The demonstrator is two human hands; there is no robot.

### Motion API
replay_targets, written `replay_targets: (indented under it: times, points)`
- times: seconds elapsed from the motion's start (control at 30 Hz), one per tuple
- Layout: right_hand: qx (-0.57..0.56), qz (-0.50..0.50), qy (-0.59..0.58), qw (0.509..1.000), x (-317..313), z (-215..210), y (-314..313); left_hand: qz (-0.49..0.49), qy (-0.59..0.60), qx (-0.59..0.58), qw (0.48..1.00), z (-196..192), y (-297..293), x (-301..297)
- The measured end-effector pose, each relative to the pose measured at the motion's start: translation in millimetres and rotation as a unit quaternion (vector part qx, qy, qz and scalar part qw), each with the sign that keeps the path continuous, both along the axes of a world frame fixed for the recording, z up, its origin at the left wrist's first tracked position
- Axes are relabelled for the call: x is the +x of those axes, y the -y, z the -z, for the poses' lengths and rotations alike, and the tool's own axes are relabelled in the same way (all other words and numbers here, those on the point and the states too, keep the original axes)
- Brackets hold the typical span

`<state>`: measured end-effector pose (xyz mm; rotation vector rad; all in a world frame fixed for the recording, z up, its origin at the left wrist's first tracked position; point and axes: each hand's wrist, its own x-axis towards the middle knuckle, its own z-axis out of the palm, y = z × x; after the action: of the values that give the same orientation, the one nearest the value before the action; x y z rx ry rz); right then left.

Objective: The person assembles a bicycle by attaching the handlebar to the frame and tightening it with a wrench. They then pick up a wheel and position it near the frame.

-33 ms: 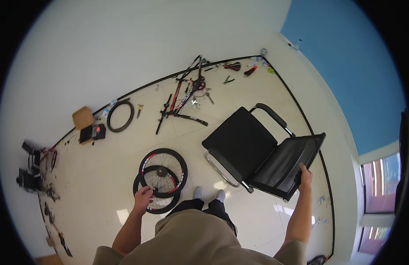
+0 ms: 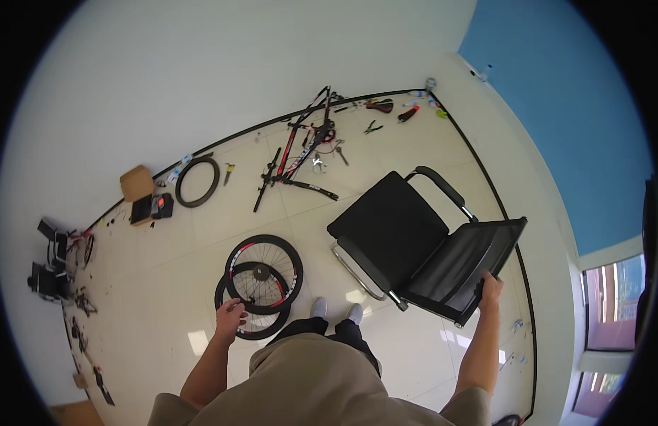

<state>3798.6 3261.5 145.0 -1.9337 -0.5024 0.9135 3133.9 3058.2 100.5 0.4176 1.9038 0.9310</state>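
Observation:
My right hand (image 2: pixel 491 287) grips the top edge of the backrest of a black chair (image 2: pixel 389 227) with a chrome frame and armrests, which stands to my right. My left hand (image 2: pixel 231 317) hangs with loosely curled fingers and holds nothing. It is just above the near rim of two bicycle wheels (image 2: pixel 265 273) that lie overlapping on the floor. My feet in white shoes (image 2: pixel 336 309) stand between the wheels and the chair.
A black and red bicycle frame (image 2: pixel 300 153) lies near the far wall, with hand tools (image 2: pixel 385 106) scattered beyond it. A loose tyre (image 2: pixel 197 181), a cardboard box (image 2: pixel 136 182) and a black case (image 2: pixel 151 208) sit at the left. Dark gear (image 2: pixel 48 270) lines the left wall.

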Motion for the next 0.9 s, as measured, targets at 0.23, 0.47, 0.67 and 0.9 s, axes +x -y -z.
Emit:
replay_targets:
  times: [0.23,0.47,0.67,0.9]
  points:
    - [0.057,0.076,-0.029,0.995,28.2,15.5,15.5,-0.049,0.038,-0.233,0.970,30.9,83.8,20.6]
    - [-0.008,0.080,0.058,0.995,73.9,-4.1,53.1,-0.024,0.006,-0.211,0.977,40.3,50.1,42.7]
    - [-0.030,0.039,0.009,0.999,128.4,4.3,95.6,-0.012,0.064,-0.069,0.995,35.5,-22.2,68.7]
    - [-0.143,0.019,0.478,0.867,84.5,-16.2,80.5,0.021,0.019,-0.147,0.989,21.7,-23.3,64.2]
